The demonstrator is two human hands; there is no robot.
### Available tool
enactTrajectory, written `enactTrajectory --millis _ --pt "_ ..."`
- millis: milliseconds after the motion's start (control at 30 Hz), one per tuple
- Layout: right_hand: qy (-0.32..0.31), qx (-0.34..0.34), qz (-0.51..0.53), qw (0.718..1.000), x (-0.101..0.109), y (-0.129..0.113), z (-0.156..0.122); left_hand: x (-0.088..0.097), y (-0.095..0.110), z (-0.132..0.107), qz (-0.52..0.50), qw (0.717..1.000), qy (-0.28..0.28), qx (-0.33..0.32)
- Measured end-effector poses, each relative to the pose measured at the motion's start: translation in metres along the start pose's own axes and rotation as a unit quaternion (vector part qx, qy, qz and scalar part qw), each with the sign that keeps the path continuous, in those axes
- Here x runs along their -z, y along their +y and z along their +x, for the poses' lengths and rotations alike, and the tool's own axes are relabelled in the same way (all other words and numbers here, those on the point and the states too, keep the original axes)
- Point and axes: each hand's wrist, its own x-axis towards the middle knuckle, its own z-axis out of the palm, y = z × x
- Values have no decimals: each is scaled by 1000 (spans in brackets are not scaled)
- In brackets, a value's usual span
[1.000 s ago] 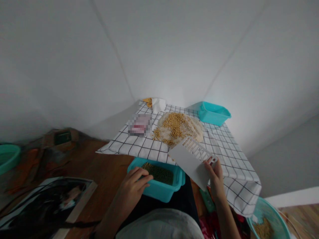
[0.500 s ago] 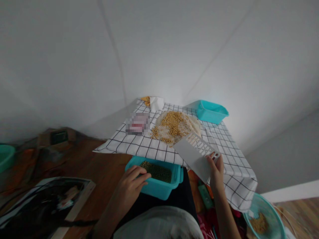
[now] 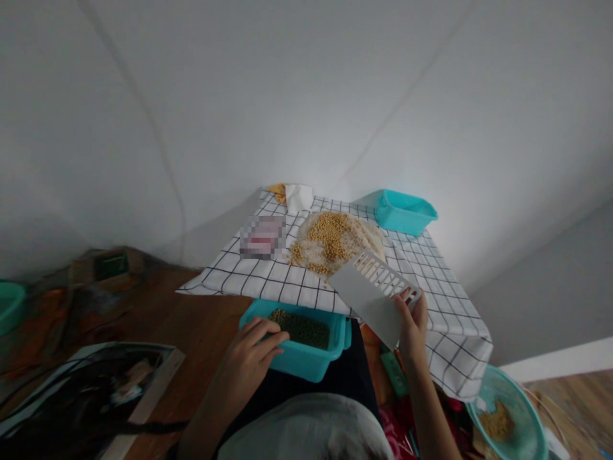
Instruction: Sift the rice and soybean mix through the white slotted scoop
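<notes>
My right hand (image 3: pixel 412 319) is closed on the slotted end of a thin pale grey board (image 3: pixel 368 297), with a row of slots along one long side. The board is tilted above the near table edge, beside a heap of yellow soybeans (image 3: pixel 330 231) mixed with pale grains. My left hand (image 3: pixel 258 342) grips the left end of a turquoise tub (image 3: pixel 306 367) at my lap, its fingers curled over the rim. Small dark green beans (image 3: pixel 306 329) lie in that tub, with some paler ones at the left.
A checked cloth (image 3: pixel 268 281) covers the table. On it stand a second turquoise tub (image 3: pixel 406 214) at the back right, a white paper piece (image 3: pixel 299 199) and a blurred-out pink item (image 3: pixel 263 236). A turquoise basin (image 3: pixel 520 409) with yellowish contents is at lower right; an open box (image 3: pixel 143 377) lies left.
The view has shifted slightly. Both hands, the board and the tub keep nearly the same places, and the soybean heap looks unchanged.
</notes>
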Motion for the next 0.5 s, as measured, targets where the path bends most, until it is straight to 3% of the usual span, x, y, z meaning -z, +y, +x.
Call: enactTrajectory --millis 500 --pt "-21 -8 15 1000 -9 2 0 0 1 1 -2 1000 4 -1"
